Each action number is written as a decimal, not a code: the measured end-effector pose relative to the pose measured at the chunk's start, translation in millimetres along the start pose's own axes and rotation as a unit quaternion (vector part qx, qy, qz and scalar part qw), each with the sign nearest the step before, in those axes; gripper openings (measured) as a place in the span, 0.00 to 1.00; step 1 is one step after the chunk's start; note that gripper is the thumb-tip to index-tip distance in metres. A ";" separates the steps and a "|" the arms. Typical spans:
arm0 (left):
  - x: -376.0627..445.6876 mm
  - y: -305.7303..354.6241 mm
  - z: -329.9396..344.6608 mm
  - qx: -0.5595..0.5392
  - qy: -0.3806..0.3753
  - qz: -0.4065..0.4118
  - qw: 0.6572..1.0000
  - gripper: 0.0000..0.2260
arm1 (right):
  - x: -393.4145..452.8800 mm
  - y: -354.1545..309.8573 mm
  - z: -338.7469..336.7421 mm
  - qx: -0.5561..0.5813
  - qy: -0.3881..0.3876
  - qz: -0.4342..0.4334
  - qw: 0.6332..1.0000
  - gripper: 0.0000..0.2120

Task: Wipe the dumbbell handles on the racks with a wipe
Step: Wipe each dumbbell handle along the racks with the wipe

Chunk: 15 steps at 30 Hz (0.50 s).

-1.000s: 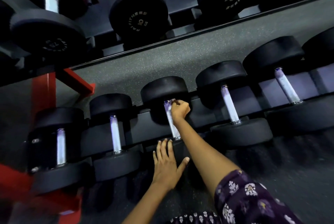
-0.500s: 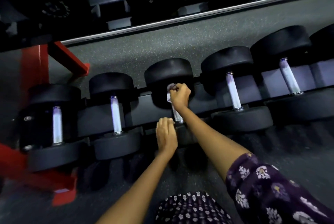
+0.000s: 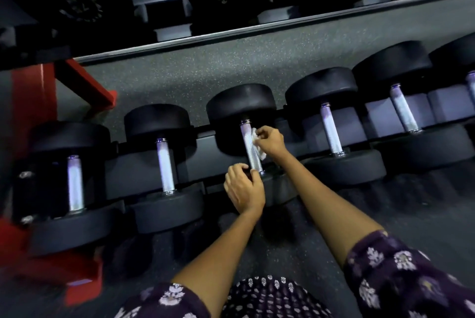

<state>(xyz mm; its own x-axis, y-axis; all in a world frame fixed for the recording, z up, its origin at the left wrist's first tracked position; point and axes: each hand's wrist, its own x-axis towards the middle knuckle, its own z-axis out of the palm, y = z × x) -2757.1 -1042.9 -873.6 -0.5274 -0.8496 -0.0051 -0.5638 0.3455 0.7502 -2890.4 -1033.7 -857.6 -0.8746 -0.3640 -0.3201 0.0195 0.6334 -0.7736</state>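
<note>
A row of black dumbbells lies on the low rack, each with a silver knurled handle. At the middle dumbbell, my right hand [image 3: 270, 141] pinches a small white wipe [image 3: 255, 137] against the right side of its handle [image 3: 249, 146]. My left hand [image 3: 244, 190] rests with curled fingers on that dumbbell's near head [image 3: 279, 189], close to the handle's lower end. Neighbouring handles stand to the left [image 3: 165, 164] and to the right [image 3: 330, 128].
A red rack frame [image 3: 33, 102] rises at the left with a red foot [image 3: 77, 284] on the floor. An upper shelf [image 3: 257, 27] of larger dumbbells overhangs at the top. Speckled grey floor [image 3: 205, 68] lies behind the low row.
My right hand has let go of the handle's top and slid down its right side with the wipe. My left hand has curled and moved up to the near head.
</note>
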 end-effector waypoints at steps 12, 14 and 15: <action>-1.8 -0.4 1.3 -0.004 -0.003 -0.028 1.000 0.24 | -10.9 15.3 3.4 -0.151 -0.110 -0.164 0.969 0.06; -1.2 -0.1 1.0 0.003 -0.007 -0.027 1.000 0.26 | -10.6 20.1 -1.3 -0.171 -0.147 -0.184 0.957 0.06; 0.4 0.1 1.5 0.005 -0.007 -0.030 0.999 0.26 | -5.9 17.6 -3.7 -0.164 -0.146 -0.189 0.957 0.07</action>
<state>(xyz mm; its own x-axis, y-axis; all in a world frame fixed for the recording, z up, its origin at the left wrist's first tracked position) -2758.3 -1042.6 -874.4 -0.5011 -0.8633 -0.0602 -0.6018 0.2977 0.7411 -2886.8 -1017.9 -867.3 -0.6150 -0.7550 -0.2277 -0.4665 0.5811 -0.6668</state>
